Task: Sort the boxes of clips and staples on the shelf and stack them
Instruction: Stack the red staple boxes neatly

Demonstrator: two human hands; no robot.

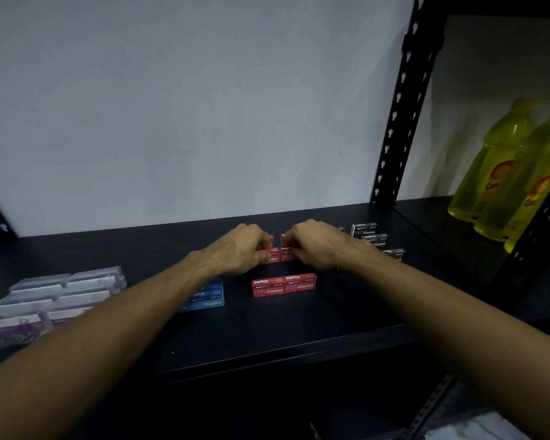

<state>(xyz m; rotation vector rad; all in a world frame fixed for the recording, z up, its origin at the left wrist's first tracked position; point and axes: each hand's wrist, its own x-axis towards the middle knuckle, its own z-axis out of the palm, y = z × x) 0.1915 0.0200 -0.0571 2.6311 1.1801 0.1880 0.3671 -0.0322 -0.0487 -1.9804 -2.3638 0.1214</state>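
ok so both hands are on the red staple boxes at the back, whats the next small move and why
Probably bring the two held red boxes forward and set them on the red pair lying nearer the shelf edge. The left hand and right hand each grip one, and that front pair, same colour and side by side, looks like a ready base.

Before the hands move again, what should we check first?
1. Left hand on a red staples box: ok.
2. Right hand on the red box beside it: ok.
3. Front red pair side by side, lined up: ok.
4. Blue staples boxes apart from the red: ok, partly hidden by the left arm.
5. Black staples boxes neatly stacked: not ok, they step back loosely.
6. Clear clip boxes grouped at the left: ok.
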